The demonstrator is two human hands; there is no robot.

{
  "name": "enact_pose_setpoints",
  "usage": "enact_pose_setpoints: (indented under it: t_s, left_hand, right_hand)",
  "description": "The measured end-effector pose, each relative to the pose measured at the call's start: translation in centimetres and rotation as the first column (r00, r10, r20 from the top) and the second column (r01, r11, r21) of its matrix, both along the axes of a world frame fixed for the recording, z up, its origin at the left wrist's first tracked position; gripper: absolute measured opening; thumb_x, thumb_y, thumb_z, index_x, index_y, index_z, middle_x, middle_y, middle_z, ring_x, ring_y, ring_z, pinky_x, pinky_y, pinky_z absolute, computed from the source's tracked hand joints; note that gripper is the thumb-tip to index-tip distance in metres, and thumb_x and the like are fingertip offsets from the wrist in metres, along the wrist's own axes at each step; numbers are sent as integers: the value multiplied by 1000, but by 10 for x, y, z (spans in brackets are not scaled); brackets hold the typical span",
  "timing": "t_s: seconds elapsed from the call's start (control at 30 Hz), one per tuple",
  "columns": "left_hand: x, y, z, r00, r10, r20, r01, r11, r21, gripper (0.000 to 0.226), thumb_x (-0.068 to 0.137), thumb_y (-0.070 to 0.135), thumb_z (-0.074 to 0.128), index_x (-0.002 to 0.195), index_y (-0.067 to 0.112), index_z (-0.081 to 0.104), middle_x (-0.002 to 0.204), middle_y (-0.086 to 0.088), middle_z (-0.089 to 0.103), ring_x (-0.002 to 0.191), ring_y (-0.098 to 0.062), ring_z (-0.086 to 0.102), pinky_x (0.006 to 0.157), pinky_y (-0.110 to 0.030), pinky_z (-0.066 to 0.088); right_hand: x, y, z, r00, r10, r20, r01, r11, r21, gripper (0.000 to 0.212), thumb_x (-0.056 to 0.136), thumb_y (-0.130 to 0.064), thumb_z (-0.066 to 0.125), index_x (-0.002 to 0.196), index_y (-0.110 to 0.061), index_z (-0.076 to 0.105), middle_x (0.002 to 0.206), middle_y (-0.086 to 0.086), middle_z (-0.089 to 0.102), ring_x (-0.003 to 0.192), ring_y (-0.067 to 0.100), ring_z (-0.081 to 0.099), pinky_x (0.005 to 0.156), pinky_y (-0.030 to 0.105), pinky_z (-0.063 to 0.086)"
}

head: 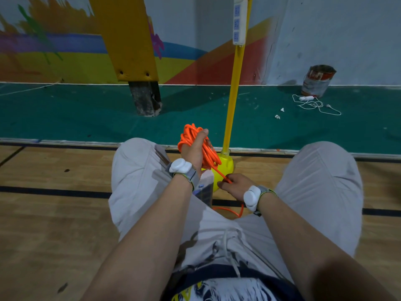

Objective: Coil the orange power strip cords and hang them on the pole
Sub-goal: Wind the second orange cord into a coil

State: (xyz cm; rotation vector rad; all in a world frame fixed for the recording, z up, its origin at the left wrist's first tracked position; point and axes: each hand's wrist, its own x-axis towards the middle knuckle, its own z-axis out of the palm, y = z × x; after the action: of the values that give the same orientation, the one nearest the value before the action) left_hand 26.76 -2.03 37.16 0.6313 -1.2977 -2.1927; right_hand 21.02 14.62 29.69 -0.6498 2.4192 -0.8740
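Observation:
My left hand (pixel 195 148) holds a coil of orange cord (pixel 191 135), with the loops wound around the palm and the thumb pointing up. A single strand of orange cord runs from the coil down to my right hand (pixel 233 184), which pinches it just in front of the yellow base (pixel 225 166). More orange cord (pixel 233 211) lies on the floor between my knees. A white power strip (pixel 205 189) sits below my left wrist. The yellow pole (pixel 234 90) rises from the base, and another white power strip (pixel 239 20) hangs on it near the top.
I sit on a wooden floor with my knees apart. Beyond lies green flooring with a padded yellow post (pixel 130 40), a paint can (pixel 318 80) and a white cable with an adapter (pixel 312 103) by the painted wall.

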Motion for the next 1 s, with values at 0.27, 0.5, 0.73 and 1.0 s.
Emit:
enact_pose_setpoints:
  t_s: [0.27, 0.5, 0.73, 1.0]
  left_hand:
    - [-1, 3, -2, 995, 95, 3, -94, 988, -125, 17, 74, 43, 90, 72, 30, 79, 74, -10, 71, 70, -33, 67, 76, -56, 60]
    - [0, 1, -5, 989, 133, 64, -110, 954, -280, 29, 72, 56, 88, 64, 34, 73, 74, -18, 70, 69, -34, 67, 74, -67, 60]
    - [10, 3, -7, 990, 129, 59, -95, 914, -395, 64, 86, 56, 83, 88, -6, 69, 81, -25, 71, 73, -48, 68, 70, -60, 59]
    - [13, -4, -10, 969, 221, 112, -150, 884, -443, 44, 91, 47, 81, 69, 10, 72, 70, -12, 73, 62, -38, 68, 67, -55, 60]
  right_hand:
    - [1, 0, -5, 993, -17, 121, 9, 998, 64, 44, 96, -55, 67, 90, -11, 71, 78, 2, 72, 74, 26, 65, 75, 37, 54]
    - [0, 2, -6, 993, 7, 120, -19, 996, 91, 42, 96, -47, 71, 87, -7, 62, 74, 13, 58, 63, 27, 52, 61, 33, 41]
    - [-2, 6, -5, 985, -73, 156, 52, 990, 133, 55, 101, -51, 62, 68, -7, 68, 66, 9, 70, 56, 25, 59, 63, 34, 52]
    - [-3, 10, -6, 993, -59, 101, 46, 991, 128, 54, 96, -56, 64, 62, -17, 50, 54, 6, 55, 48, 25, 48, 61, 31, 38]
